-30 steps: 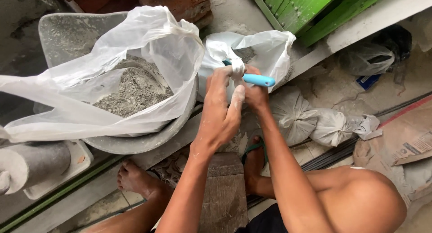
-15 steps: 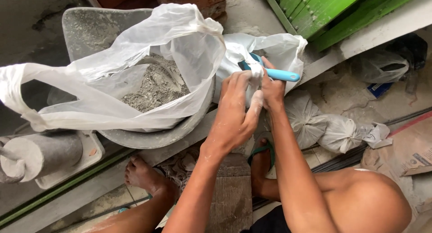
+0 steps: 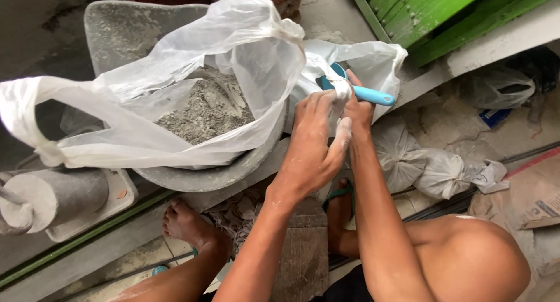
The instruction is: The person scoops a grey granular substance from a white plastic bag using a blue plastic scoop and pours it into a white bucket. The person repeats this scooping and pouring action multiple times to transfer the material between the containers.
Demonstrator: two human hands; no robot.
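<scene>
My left hand (image 3: 315,141) pinches the rim of a small white plastic bag (image 3: 373,63) and holds its mouth apart. My right hand (image 3: 357,112), just behind the left, grips the handle of a blue scoop (image 3: 373,95). The scoop's head sits at the bag's mouth, partly hidden by plastic. Left of them, a large white plastic bag (image 3: 175,63) lies draped open over a round grey tub (image 3: 216,176) and holds grey powder (image 3: 204,106).
A powder-coated grey cylinder (image 3: 52,197) rests in a tray at the left. Tied white bags (image 3: 426,162) and a brown paper sack (image 3: 525,197) lie on the floor at the right. A green door (image 3: 431,10) is at the top right. My bare feet flank a wooden block (image 3: 303,249).
Both hands and the scoop have drifted slightly right in view while staying at the small bag's mouth. The large bag and tub now fill more of the left side.
</scene>
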